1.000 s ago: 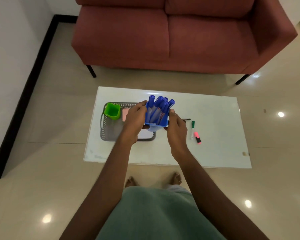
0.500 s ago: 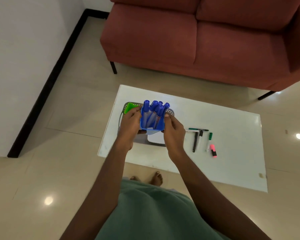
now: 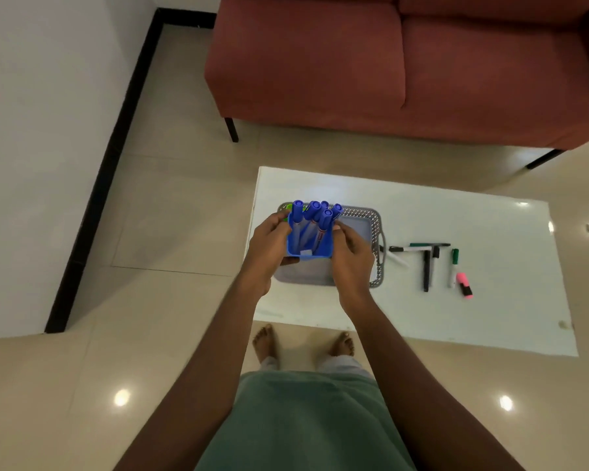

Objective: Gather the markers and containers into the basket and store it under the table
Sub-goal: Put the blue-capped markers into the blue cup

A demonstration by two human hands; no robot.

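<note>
A blue container (image 3: 309, 250) full of several blue-capped markers (image 3: 315, 217) is held over the grey perforated basket (image 3: 374, 232) at the left end of the white table (image 3: 473, 331). My left hand (image 3: 267, 244) grips its left side and my right hand (image 3: 352, 256) grips its right side. A sliver of a green container (image 3: 289, 208) shows behind the blue one, inside the basket. To the right of the basket, loose black, green and white markers (image 3: 425, 263) and a pink highlighter (image 3: 464, 285) lie on the table.
A red sofa (image 3: 405, 62) stands beyond the table. A white wall with a black skirting (image 3: 92, 185) runs along the left. My bare feet (image 3: 303, 345) are on the tiled floor at the table's near edge.
The blue container has stayed in both hands over the basket, now hiding most of the green container. The view has shifted, so the table lies further right and lower.
</note>
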